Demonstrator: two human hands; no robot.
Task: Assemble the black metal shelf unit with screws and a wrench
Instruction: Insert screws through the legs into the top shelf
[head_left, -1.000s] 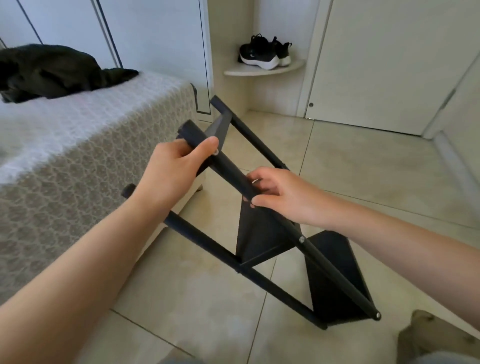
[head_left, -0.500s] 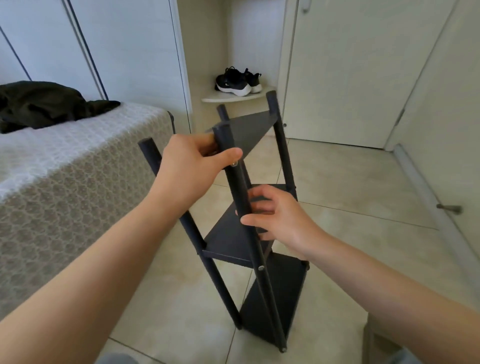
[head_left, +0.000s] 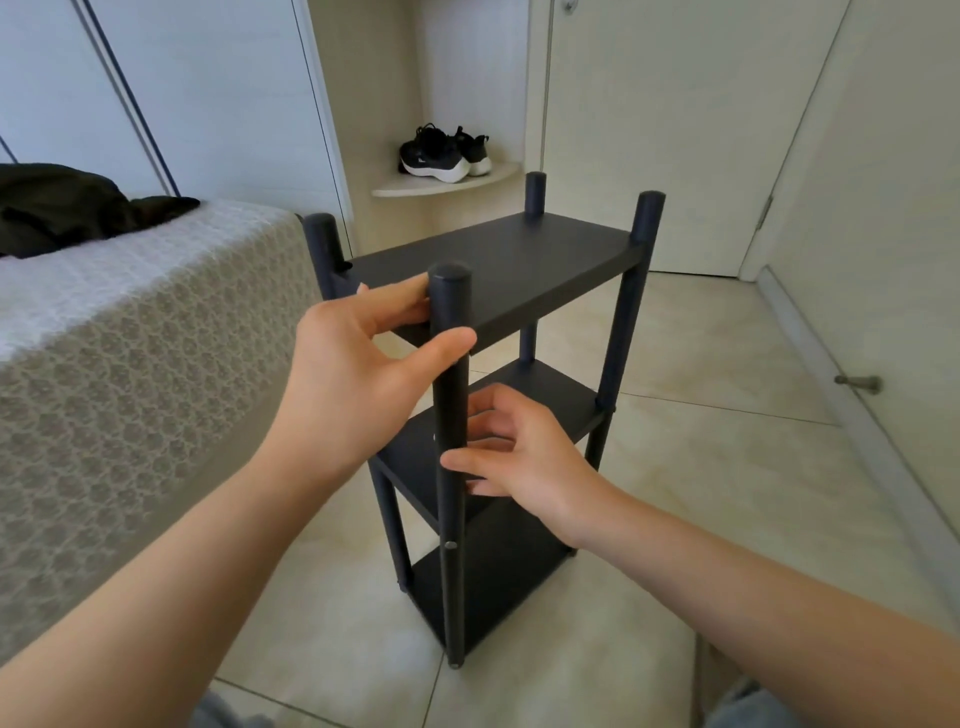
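Swung upright, shelf unit (head_left: 509, 270) stands on floor (head_left: 701, 467) by bed (head_left: 130, 338), left hand (head_left: 358, 374) and right hand (head_left: 524, 452) gripping front post (head_left: 451, 597).

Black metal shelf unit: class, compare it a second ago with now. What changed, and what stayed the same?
The black metal shelf unit swung from a steep lean to upright on the beige tiled floor. Nothing was let go: the left hand holds the near post's top, the right hand the same post lower down.

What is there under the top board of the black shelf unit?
Under the top board: a middle board, then a bottom board. The left hand and right hand cover the middle board's near part.
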